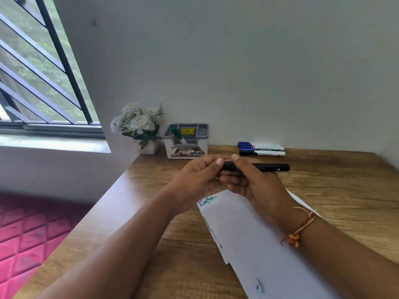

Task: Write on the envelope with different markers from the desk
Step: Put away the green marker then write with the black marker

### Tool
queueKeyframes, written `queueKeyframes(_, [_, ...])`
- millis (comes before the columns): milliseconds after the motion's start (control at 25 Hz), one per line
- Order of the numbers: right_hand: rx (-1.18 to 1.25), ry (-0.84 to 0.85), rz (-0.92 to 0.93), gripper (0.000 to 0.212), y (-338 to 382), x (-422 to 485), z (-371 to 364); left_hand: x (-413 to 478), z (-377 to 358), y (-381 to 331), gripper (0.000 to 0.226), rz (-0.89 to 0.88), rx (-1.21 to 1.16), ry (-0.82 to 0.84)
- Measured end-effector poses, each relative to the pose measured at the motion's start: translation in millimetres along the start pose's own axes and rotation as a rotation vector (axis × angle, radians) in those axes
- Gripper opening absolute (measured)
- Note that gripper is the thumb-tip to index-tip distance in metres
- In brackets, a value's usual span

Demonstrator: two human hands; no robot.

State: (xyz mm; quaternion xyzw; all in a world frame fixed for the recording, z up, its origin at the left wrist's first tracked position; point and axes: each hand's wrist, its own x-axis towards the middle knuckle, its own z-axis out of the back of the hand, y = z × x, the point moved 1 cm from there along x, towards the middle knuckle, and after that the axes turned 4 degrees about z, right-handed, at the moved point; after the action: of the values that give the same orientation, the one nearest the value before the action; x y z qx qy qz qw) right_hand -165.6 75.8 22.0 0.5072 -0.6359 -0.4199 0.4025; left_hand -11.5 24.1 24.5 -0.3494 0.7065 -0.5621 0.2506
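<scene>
Up at back of wooden desk point(323, 190): grey-rimmed white plastic organiser box point(168, 145) holds one tilted green-capped marker point(177, 134) | white paper envelope point(248, 240) flat on desk under hands, green scribble at far corner | I see left hand point(194, 180), right hand point(252, 182) both pinching black marker point(272, 167) above it

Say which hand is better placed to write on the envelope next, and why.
Probably the right hand: it grips the black marker by its barrel above the envelope; the left hand only pinches its other end.
</scene>
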Motion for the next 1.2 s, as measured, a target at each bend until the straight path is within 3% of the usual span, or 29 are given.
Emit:
queueKeyframes(120, [0.001,0.031,-0.028,0.032,5,-2,-4,0,3,-1,0.040,-0.004,0.002,0.021])
queueKeyframes(320, [0.076,0.013,-0.060,0.024,6,0,-4,2,-1,2,0.033,-0.004,-0.056,-0.004])
queueKeyframes(480, [0.105,0.053,-0.059,0.027,8,0,-5,5,0,3,0.043,0.033,-0.148,0.007])
queueKeyframes(600, [0.034,0.061,-0.009,0.035,8,1,-3,7,3,0,0.042,0.022,-0.197,0.015])
queueKeyframes(720, [-0.104,0.031,0.045,0.041,11,3,2,15,27,-3,0.029,-0.028,-0.314,-0.159])
queueKeyframes(760, [-0.214,-0.001,0.075,0.036,10,4,4,17,38,-4,0.027,-0.006,-0.213,-0.231])
queueKeyframes(800, [-0.339,-0.034,0.094,0.029,7,6,5,17,47,-3,0.026,0.046,0.032,-0.285])
queueKeyframes(880, [-0.529,-0.075,0.056,0.019,-1,8,4,15,57,1,0.026,0.152,0.659,-0.272])
queueKeyframes(920, [-0.578,-0.073,0.017,0.018,-7,9,4,13,58,2,0.023,0.176,0.865,-0.229])
queueKeyframes(1040, [-0.645,-0.019,-0.021,0.022,-17,10,6,9,53,-3,0.008,0.191,0.995,-0.075])
queueKeyframes(1200, [-0.689,0.007,0.008,0.011,-24,11,8,10,56,-5,0.033,0.268,1.162,0.157])
